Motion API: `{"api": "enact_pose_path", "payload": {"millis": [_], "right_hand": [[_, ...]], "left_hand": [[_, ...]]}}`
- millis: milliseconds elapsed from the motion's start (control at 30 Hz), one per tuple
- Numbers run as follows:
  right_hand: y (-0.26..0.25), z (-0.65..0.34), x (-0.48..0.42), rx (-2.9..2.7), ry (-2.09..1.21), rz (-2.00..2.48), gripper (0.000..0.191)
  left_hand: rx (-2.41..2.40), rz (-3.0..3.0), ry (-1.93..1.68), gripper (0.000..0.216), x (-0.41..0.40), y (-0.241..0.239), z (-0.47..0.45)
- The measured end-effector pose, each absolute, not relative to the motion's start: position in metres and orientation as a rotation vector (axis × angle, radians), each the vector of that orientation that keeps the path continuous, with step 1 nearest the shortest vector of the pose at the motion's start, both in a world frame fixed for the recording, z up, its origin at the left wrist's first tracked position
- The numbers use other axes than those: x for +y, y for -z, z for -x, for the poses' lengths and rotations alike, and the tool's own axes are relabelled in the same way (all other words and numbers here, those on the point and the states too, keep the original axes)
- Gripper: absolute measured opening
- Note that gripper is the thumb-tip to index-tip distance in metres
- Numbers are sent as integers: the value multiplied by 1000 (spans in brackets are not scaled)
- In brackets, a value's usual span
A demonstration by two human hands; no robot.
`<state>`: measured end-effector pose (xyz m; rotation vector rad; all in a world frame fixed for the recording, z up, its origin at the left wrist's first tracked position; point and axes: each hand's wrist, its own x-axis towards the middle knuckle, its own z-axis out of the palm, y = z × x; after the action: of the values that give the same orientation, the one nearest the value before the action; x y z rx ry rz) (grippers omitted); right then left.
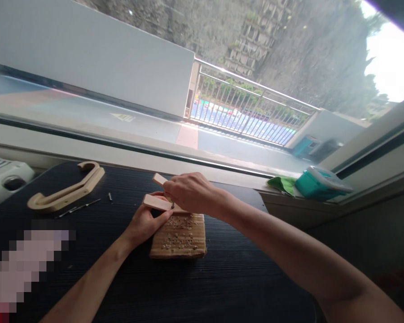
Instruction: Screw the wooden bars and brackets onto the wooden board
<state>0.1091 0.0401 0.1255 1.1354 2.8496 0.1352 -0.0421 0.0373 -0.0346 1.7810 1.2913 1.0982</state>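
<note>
At centre, on the dark surface (242, 273), the left hand (146, 225) grips a wooden piece (155, 202) over a pitted block (178, 235); the right hand (185, 192) curls above, its hold hidden. Upper left: pale wall (87, 58).

1. The wooden piece (156, 202) in my left hand (144, 222): pale creamy tan, plain.
2. The wooden bar (158, 179) showing by my right hand (190, 190): the same light tan.
3. My block (179, 240): golden brown, ridged in lines, speckled with dark dots and pale flecks.
4. The tabletop (235, 269) before me: black, finely streaked like grain.
5. The curved piece (65, 200) to my left: light tan, darker along its groove.
6. The box (313, 186): teal, whitish lid; the cloth (283, 184) beside it, bright green.
7. The appliance (18, 169): white, with dark stripes and a black knob (14, 182).
8. The railing (244, 123) outside: silvery bars.
</note>
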Motion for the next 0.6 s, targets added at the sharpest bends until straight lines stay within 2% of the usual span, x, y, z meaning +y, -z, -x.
{"api": "enact_pose_path", "payload": {"millis": [233, 433, 600], "right_hand": [[-118, -101, 46, 2677, -172, -1461, 32], [-133, -98, 32, 2715, -62, -1420, 30], [-147, -103, 28, 2742, -27, -1188, 20]], "left_hand": [[1276, -1804, -1132, 32, 39, 38, 43], [1299, -1792, -1097, 43, 37, 37, 44], [1292, -1800, -1084, 39, 37, 34, 44]]}}
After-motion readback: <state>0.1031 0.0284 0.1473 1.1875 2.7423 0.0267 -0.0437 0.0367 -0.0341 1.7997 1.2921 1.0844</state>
